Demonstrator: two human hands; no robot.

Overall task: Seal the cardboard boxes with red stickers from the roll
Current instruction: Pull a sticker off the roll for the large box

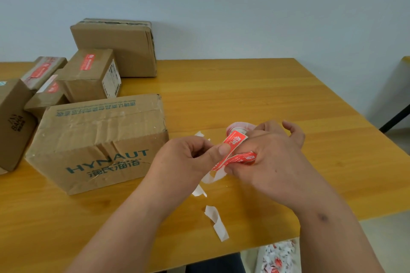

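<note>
Your two hands meet just above the middle of the yellow wooden tabletop (255,86), close to its near edge. Your left hand (188,157) pinches the end of a red rectangular sticker with white lettering (233,142) between thumb and forefinger, lifting it up and away, most likely so the sticky side stays free of the table. Your right hand (273,162) grips the next stretch of the red-and-white sticker strip (244,158), its fingers curled around it and holding the white backing back while the sticker peels off. Behind your right hand's fingers sits the red-and-white roll of stickers (237,127), partly hidden, resting on the tabletop.

White curled scraps of backing paper (216,221) lie near the tabletop's front edge, just below your hands, probably dropped there to keep both hands working.

The large brown cardboard box printed with HYNAUT in teal letters (97,139) stands just left of your hands, toward the tabletop's left side. It shows no red sticker on the faces in view, so it is likely next to be sealed and kept within easy reach. Smaller brown cardboard boxes already bearing red stickers (88,73) cluster in the far left corner, pushed out of the way, with one plain tall brown cardboard box (119,46) against the wall.
</note>
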